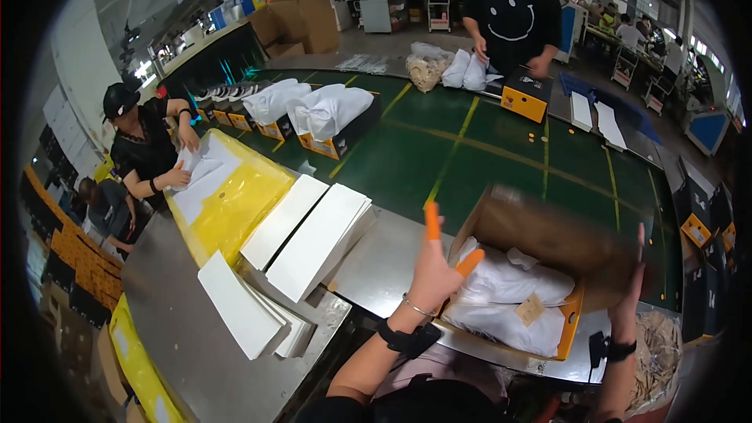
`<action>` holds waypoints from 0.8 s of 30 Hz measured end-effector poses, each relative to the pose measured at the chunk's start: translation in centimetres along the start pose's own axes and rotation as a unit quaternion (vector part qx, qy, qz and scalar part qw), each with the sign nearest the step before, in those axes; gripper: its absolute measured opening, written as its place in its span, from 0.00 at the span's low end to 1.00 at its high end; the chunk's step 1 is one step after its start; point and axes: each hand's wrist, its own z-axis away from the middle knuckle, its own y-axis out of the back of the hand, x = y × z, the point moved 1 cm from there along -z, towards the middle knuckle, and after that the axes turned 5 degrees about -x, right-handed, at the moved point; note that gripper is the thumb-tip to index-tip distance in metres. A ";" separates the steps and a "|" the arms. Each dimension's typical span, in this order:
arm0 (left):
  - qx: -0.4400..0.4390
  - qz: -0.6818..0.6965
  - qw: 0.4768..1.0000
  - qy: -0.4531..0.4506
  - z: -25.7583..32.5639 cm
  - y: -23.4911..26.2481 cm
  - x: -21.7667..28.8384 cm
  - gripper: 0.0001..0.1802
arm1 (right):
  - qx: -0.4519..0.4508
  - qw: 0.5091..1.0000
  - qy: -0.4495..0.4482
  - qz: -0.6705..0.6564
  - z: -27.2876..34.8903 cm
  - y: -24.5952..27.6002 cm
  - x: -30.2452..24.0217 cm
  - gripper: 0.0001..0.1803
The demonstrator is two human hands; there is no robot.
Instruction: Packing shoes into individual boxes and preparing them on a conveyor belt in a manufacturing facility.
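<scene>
An open shoebox (574,319) with an orange rim sits in front of me at the table edge. Its brown-lined lid (540,227) stands raised at the far side, smeared by motion. Inside lie two bundles wrapped in white paper (505,329), with a small brown packet (530,310) on top. Orange covers sheathe the thumb and a finger of my left hand (439,272), which is open beside the box's left side, holding nothing. My right hand (628,298) is upright with straight fingers at the lid's right side; whether it touches the lid I cannot tell.
Stacks of white card sheets (319,243) and yellow plastic-wrapped paper (235,204) lie to my left. Beyond runs a green conveyor (423,157) with paper-topped shoeboxes (333,113). One co-worker (145,141) works at left; another (513,16) handles a shoebox across the belt.
</scene>
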 end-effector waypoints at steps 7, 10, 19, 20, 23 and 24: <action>-0.016 -0.059 0.995 -0.084 2.9 -1.1 -0.9 0.16 | 0.098 0.993 0.029 0.061 13.4 6.7 7.2 0.42; -0.091 0.077 0.993 0.026 7.3 0.2 -6.2 0.26 | 0.006 0.987 -0.092 0.130 22.3 4.2 8.2 0.39; -0.010 0.122 0.980 0.159 6.1 7.8 -7.0 0.26 | 0.015 0.884 -0.264 0.386 16.5 7.9 5.0 0.28; -0.017 0.166 0.979 0.117 4.6 7.4 -6.0 0.26 | 0.051 0.924 -0.223 0.307 14.6 6.8 3.4 0.28; -0.168 0.167 0.970 0.060 1.8 4.7 -0.7 0.28 | 0.034 0.966 -0.148 0.211 9.4 1.6 0.2 0.31; -0.166 0.167 0.970 0.056 1.7 3.4 -0.5 0.28 | -0.018 0.973 -0.119 0.198 8.3 0.0 -0.4 0.34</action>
